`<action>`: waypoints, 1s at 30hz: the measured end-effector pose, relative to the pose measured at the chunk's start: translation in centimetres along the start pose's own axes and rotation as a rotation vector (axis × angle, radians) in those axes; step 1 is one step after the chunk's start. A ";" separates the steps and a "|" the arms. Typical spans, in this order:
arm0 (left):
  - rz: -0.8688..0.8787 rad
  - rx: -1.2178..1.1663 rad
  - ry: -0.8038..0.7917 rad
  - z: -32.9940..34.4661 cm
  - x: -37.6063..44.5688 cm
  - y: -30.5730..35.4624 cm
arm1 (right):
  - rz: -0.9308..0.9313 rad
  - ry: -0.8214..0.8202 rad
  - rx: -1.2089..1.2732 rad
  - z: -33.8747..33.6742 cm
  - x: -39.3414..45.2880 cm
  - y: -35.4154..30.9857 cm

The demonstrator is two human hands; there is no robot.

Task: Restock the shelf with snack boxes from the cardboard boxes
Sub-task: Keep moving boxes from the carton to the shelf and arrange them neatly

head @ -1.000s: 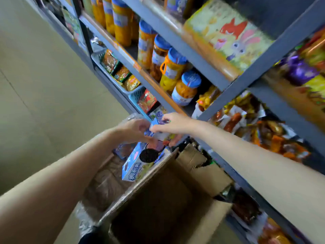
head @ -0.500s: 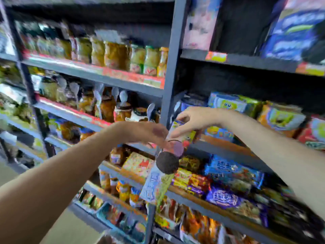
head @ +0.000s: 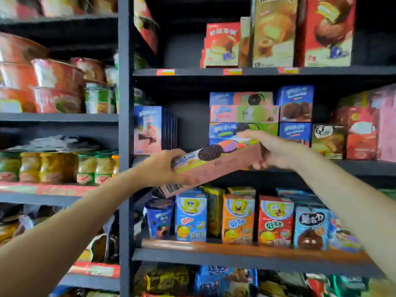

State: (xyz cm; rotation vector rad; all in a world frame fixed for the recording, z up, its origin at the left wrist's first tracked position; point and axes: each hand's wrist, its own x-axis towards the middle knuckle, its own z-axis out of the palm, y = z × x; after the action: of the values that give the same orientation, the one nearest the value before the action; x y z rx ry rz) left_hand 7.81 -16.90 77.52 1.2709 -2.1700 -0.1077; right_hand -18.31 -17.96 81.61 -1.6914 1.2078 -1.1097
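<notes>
Cookie box (head: 216, 162) held at both ends: left hand (head: 159, 168) clamped round lower, barcode end, right hand (head: 276, 152) gripping upper end. Long axis tilted, rising from left hand toward right. Position: in front of middle shelf (head: 364, 167), not yet resting on any surface. Stack of flat cookie boxes (head: 243, 116) directly beyond right hand, laid lengthwise; right hand nearer to it. Open gap in shelf bay beyond left hand, bounded by upright blue boxes (head: 153, 129) further left. Dark steel upright (head: 124, 146) just left of left wrist. Cartoon-printed snack boxes (head: 235, 217) on shelf below both hands. Judged: box needs levelling before sliding in; stack height beyond right hand likely obstructs, gap seems clearer. Cardboard boxes not in view.
</notes>
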 end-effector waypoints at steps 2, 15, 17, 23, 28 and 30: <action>-0.049 -0.164 -0.081 -1.2 1.0 1.7 | -0.023 -0.095 0.063 -2.4 -0.4 -1.0; -0.265 -1.012 -0.442 -1.1 5.9 5.8 | -0.201 0.007 0.012 -7.9 0.1 -2.5; -0.269 -0.946 -0.435 -1.0 6.9 5.3 | -0.201 0.074 0.050 -8.2 0.7 -2.2; -0.072 -0.450 -0.283 -0.5 9.1 6.3 | -0.334 0.226 0.050 -8.8 1.2 -3.5; 0.075 -0.329 0.051 2.1 11.1 10.0 | -0.551 0.162 -0.005 -7.4 1.9 -5.8; 0.047 -0.512 0.201 2.9 11.0 10.5 | -0.639 0.142 0.002 -7.4 2.1 -5.7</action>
State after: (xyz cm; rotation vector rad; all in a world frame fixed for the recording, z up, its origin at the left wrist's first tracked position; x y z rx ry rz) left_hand -5.59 -20.89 84.13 0.8945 -1.8379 -0.4636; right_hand -23.23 -19.25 89.77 -2.0922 0.7480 -1.6238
